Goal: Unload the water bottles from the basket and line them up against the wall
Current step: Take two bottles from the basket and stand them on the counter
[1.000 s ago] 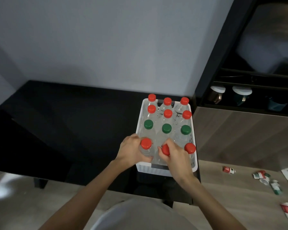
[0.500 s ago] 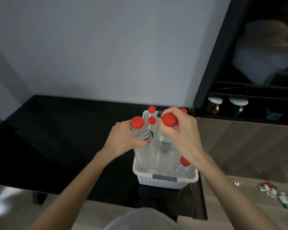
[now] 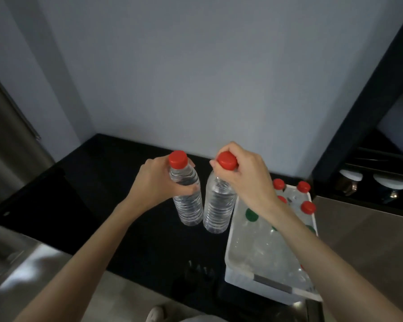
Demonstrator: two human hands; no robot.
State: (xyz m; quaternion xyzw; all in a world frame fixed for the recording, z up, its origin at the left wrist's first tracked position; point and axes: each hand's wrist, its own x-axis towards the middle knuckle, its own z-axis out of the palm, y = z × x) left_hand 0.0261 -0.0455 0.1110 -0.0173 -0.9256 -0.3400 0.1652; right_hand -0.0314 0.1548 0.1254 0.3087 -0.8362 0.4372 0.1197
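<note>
My left hand (image 3: 155, 182) grips the shoulder of a clear water bottle (image 3: 188, 203) with a red cap. My right hand (image 3: 247, 176) holds a second red-capped bottle (image 3: 218, 211) by its neck and cap. Both bottles hang side by side above the black counter (image 3: 107, 205), left of the white basket (image 3: 240, 273). The basket stands at the counter's right end and still holds several bottles with red caps (image 3: 308, 207) and green caps (image 3: 251, 215); my right forearm hides part of them. The grey wall (image 3: 196, 77) rises behind the counter.
A dark cabinet frame (image 3: 363, 108) borders the counter on the right, with white-lidded jars (image 3: 349, 180) on its shelf. A wooden surface (image 3: 370, 240) lies right of the basket. A steel appliance (image 3: 12, 256) sits at the lower left.
Both hands took one bottle each out of the basket's front row, raised them, and carried them left, clear of the basket, over the black counter.
</note>
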